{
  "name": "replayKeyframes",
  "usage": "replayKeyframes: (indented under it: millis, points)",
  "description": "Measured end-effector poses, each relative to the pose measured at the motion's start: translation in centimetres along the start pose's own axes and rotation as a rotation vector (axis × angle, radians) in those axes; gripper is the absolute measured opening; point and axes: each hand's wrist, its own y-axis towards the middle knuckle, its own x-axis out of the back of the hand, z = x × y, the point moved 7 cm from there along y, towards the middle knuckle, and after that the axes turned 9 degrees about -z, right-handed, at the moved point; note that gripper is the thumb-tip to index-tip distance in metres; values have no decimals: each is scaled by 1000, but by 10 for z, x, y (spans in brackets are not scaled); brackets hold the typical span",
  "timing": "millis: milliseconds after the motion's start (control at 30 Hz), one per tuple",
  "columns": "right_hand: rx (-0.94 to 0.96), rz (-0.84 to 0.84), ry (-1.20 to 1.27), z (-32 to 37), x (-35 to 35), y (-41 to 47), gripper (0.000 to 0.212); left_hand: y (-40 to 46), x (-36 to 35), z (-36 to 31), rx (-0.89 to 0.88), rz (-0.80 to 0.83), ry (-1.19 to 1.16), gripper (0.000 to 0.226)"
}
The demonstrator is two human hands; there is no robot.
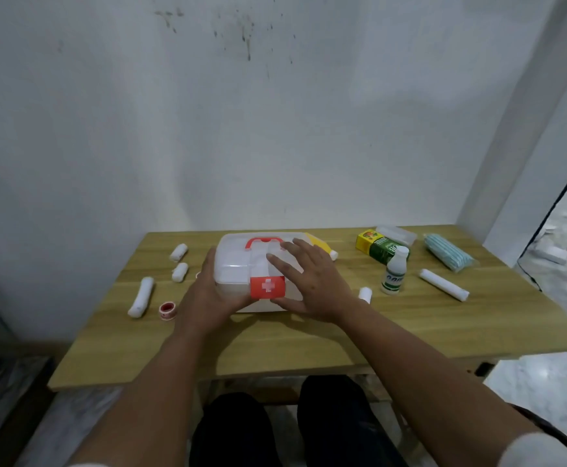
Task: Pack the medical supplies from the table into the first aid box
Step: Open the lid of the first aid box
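The first aid box [238, 264], clear plastic with a red handle and a red latch bearing a white cross, stands shut at the table's middle. My left hand [208, 294] grips its left front corner. My right hand [312, 281] lies flat on the lid with fingers spread, thumb by the latch. White bandage rolls [140, 297] [178, 252] [179, 272] and a red tape roll [167, 310] lie to the left. On the right are a small roll [365, 294], a white bottle [394, 274], a long roll [444, 284], a green-yellow carton [378, 246] and blue masks [449, 256].
A yellow item [321, 246] lies behind the box, partly hidden. A clear packet [396, 234] sits at the back right. The wooden table [309, 345] stands against a white wall, and its front edge is near my knees.
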Motion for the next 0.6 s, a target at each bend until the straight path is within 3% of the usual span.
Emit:
replayKeyframes:
  millis: [400,600]
  points:
    - [7,-166,216,-7,11,8,35,-6,-6,13,60,-86,75,116]
    - [-169,-226,445,-21,22,24,31,-7,-10,14,41,-87,108,117]
